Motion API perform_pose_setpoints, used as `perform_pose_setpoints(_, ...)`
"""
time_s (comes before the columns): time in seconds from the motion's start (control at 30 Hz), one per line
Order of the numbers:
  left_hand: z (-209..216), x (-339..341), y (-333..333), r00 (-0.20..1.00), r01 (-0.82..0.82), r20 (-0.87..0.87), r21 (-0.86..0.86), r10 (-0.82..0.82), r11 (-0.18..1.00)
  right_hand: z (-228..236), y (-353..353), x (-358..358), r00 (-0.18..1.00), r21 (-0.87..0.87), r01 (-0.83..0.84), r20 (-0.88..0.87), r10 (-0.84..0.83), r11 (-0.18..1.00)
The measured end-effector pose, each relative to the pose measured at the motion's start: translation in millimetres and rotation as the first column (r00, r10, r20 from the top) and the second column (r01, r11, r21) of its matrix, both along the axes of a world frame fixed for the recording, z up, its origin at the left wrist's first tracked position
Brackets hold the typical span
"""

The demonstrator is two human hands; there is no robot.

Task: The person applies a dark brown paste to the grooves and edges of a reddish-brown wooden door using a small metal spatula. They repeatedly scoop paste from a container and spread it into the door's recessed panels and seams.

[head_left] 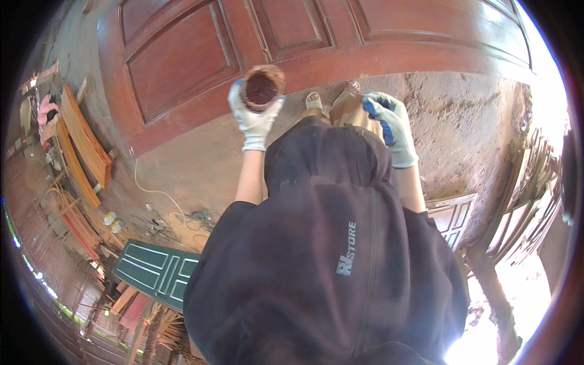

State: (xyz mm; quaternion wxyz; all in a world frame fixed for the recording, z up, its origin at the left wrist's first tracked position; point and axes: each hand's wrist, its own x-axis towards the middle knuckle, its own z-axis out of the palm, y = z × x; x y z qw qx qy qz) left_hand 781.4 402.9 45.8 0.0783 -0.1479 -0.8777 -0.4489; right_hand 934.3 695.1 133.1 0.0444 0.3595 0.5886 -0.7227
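Note:
My left hand (254, 125), in a white knit glove, is wrapped round a small round pot (277, 73). Reddish-brown crust covers its rim, and dark red-brown matter shows inside. The pot is held up between me and a large red-brown panelled door (176, 67), which spans the far side. My right hand (394, 125), gloved in white with a blue palm, hangs beside my right thigh with its fingers curled in. Whatever those fingers hold, if anything, is hidden.
Rough bare ground (450, 121) surrounds my feet. At left lie curved wooden planks (85, 137) and a pale cord (152, 190). A green panelled door (159, 271) lies at the lower left. Stacked wood strips (529, 182) and a pale panelled door (453, 216) are at the right.

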Motion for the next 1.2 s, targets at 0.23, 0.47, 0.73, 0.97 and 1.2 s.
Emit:
perform_pose_setpoints(0.23, -41, -74, -77, 0.801, -0.589, 0.128, 0.347, 0.585, 0.73, -18, 18, -16, 0.994, -0.209, -0.066, 0.077, 0.084, 0.976)
perform_pose_setpoints(0.47, -81, -104, -107, 0.638, -0.751, 0.016, 0.231, 0.77, 0.618, -56, 28, -85, 0.962, 0.722, -0.229, 0.065, 0.266, 0.653)
perform_pose_setpoints(0.73, -75, -100, -103, 0.618, -0.777, 0.039, 0.182, 0.785, 0.603, -85, 21, -103, 0.92, 0.915, -0.303, 0.208, 0.331, 0.268)
perform_pose_setpoints(0.97, -69, -99, -95, 0.607, -0.783, 0.004, 0.172, 0.795, 0.598, -109, 23, -99, 0.886, 0.938, -0.322, 0.252, 0.388, 0.126)
perform_pose_setpoints(1.2, -53, -99, -76, 0.649, -0.741, 0.074, 0.29, 0.757, 0.606, -101, 24, -95, 0.842, 0.911, -0.409, 0.398, 0.365, -0.051)
